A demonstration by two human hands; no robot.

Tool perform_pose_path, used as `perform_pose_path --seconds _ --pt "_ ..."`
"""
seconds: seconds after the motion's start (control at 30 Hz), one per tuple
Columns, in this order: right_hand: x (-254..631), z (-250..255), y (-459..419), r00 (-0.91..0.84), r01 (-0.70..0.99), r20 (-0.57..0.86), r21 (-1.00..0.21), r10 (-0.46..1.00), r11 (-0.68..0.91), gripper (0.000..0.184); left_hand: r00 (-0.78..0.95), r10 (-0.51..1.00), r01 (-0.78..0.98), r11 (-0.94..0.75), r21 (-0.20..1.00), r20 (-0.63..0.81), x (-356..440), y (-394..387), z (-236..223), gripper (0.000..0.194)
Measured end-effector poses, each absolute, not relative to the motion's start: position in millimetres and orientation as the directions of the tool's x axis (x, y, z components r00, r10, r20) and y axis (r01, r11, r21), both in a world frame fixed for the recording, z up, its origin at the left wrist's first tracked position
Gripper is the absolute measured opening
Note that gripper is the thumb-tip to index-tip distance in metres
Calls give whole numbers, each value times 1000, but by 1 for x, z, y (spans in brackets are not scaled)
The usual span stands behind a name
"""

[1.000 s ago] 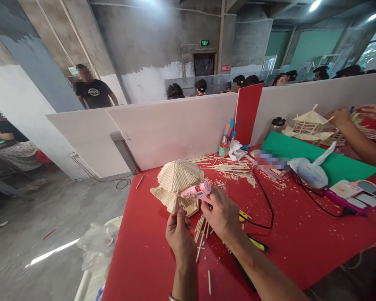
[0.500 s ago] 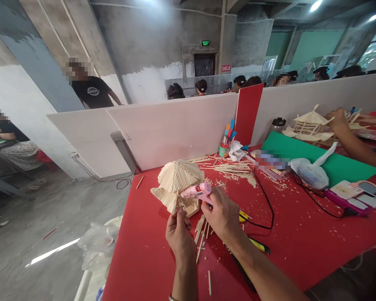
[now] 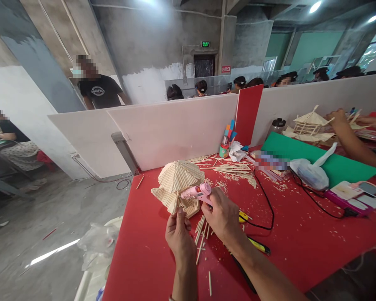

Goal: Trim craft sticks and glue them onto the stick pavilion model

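A small pavilion model [image 3: 178, 177] of pale wooden sticks, with a tiered roof, stands near the left side of the red table [image 3: 144, 251]. In my right hand [image 3: 222, 215] is a pink glue gun [image 3: 197, 192], its nozzle at the front lower edge of the roof. My left hand [image 3: 180, 236] is closed in a pinch at the roof's front corner; its fingertips hide whether they hold the corner or a separate stick. Loose sticks [image 3: 200, 238] lie to the right of my left hand. A yellow-and-black cutter [image 3: 258, 246] lies partly under my right forearm.
Behind the model, a pile of sticks [image 3: 235, 167] and crumbs covers the table. A black cord [image 3: 271, 209], green board [image 3: 301, 154], plastic bag [image 3: 310, 173] and purple power strip [image 3: 344, 200] are at right. A white partition [image 3: 181, 125] borders the back. A co-worker's arm [image 3: 347, 133] reaches in beyond.
My hands, the glue gun and the model hold the same position. The standing person behind the partition has shifted, and the co-worker's hands at the right have moved slightly.
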State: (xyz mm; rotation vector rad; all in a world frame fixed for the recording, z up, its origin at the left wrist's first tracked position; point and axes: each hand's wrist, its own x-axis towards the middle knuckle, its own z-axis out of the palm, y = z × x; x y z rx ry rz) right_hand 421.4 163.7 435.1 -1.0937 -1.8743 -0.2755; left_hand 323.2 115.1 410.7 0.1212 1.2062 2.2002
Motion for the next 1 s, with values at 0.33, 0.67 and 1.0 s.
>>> perform_pose_path --seconds 0.33,0.67,1.0 --pt "422 436 163 -188 778 803 -229 565 586 12 -805 562 -459 -390 799 -188 322 116 409 37" --pt "422 440 162 -176 778 801 -243 572 579 10 -800 569 -463 -380 801 -193 322 115 408 36" --pt "425 439 160 -176 778 794 -250 582 577 12 -789 586 -478 -395 785 -186 323 116 411 36"
